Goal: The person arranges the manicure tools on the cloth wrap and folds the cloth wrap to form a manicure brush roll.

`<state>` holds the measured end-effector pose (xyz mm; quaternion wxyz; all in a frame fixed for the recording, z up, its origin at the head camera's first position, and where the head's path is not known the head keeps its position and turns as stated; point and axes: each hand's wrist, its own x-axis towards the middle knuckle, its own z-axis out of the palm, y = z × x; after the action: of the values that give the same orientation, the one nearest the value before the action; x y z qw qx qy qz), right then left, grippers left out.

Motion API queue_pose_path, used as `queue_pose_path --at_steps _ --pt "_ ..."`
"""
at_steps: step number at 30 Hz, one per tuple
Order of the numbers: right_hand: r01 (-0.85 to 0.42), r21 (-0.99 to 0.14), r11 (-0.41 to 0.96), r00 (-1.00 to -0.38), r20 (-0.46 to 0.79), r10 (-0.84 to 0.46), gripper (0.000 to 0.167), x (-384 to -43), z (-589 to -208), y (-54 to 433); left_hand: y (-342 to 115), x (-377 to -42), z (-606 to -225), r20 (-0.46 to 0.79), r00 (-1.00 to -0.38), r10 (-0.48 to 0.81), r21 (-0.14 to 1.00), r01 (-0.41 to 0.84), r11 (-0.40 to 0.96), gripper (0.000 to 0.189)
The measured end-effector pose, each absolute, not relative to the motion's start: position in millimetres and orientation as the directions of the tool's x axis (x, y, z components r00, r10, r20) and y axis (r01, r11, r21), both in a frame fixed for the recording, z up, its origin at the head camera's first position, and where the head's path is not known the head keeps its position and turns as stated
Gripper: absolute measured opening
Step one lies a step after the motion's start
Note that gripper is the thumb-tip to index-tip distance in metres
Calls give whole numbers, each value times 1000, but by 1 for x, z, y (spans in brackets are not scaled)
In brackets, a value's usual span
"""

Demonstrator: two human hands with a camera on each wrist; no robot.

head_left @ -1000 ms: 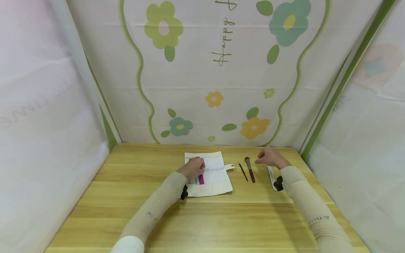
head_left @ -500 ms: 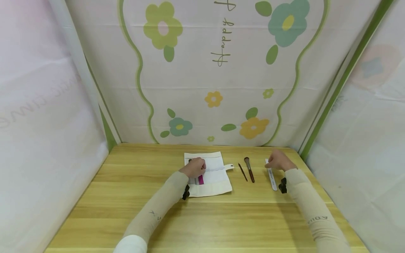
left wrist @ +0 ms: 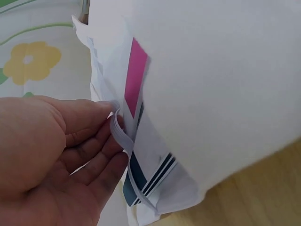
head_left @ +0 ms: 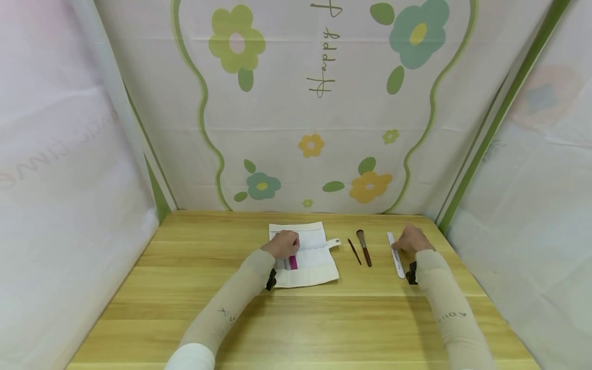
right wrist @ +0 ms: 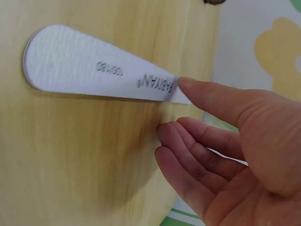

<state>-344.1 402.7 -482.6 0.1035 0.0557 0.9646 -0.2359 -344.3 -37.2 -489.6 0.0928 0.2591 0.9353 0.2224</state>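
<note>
My left hand (head_left: 283, 244) pinches an inner fabric edge (left wrist: 123, 136) of an unfolded white cloth roll-up pouch (head_left: 316, 275). A magenta strip (left wrist: 135, 77) and dark-striped pieces (left wrist: 157, 176) show in the pouch's pocket beside my fingers. My right hand (head_left: 412, 239) is at a white nail file (right wrist: 94, 70), which lies on the table with printed lettering facing up. The thumb tip touches the file toward its far end in the right wrist view. The other fingers are loosely bent beside it, apart from the thumb.
Between pouch and file lie a thin dark pointed stick (head_left: 354, 252) and a makeup brush (head_left: 364, 247) with a reddish-brown handle. The pouch's snap tab (head_left: 334, 242) points toward them. A flowered cloth wall (head_left: 259, 128) stands behind the wooden table (head_left: 324, 329).
My right hand has moved right, from beside the brush to the nail file, uncovering more of the file. My left hand has stayed at the pouch.
</note>
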Motion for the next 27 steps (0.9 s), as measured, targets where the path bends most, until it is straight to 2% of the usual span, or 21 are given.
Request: queue_pose_path --at_steps 3,8,11,15,19,27 --pt "177 -428 886 -970 -231 82 31 -347 -487 405 -38 -343 -486 -83 -852 517 468 424 775 19" --pt "201 -387 900 -962 -252 107 40 -349 -485 402 -39 -341 -481 -100 -850 517 480 414 774 18" --pt "212 -382 899 -959 -259 116 33 -349 -480 398 -39 -340 -479 -111 -849 517 478 411 777 19" --pt "238 -415 878 -952 -278 127 21 -349 -478 395 -39 -339 -477 -112 -851 513 474 408 780 19" --pt "257 -457 852 -947 -293 129 17 -351 -480 396 -39 -338 -476 -115 -849 515 469 411 782 20" --pt "279 -552 785 -948 -289 134 22 -353 -484 401 -39 -339 -476 -94 -844 528 447 438 780 19"
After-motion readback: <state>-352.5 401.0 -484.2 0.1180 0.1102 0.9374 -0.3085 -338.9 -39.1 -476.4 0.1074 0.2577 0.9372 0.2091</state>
